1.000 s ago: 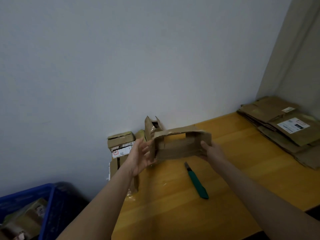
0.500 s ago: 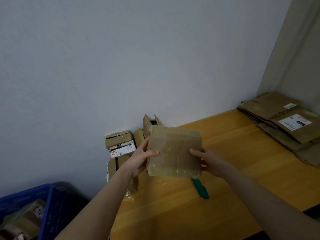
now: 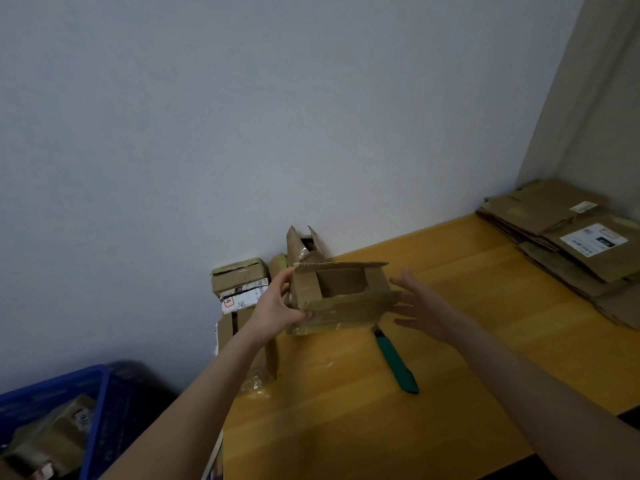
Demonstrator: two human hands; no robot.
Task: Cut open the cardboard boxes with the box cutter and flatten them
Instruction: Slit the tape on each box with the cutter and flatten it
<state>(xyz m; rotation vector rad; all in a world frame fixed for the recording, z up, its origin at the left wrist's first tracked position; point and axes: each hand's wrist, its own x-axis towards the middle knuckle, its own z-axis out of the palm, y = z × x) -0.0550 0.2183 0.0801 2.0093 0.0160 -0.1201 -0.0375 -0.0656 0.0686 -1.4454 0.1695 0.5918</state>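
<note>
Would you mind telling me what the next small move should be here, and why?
Probably the right hand should close on the right end of the cardboard box. The left hand alone grips it, the right hand's fingers are spread beside it, its top is already open, and the box cutter lies on the table.

Tabletop (image 3: 485, 323) open beside box cutter (image 3: 396, 363); flattened cardboard (image 3: 561, 244) fills corner.

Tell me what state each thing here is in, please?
Held box, open, flaps out, not flattened, off the table.
Left hand, gripping the box's left end.
Right hand, open, fingers spread beside the box.
Box cutter, lying on the table, untouched.
Cardboard stack, flattened, piled far right.
Labelled box, closed, by the wall.
</note>
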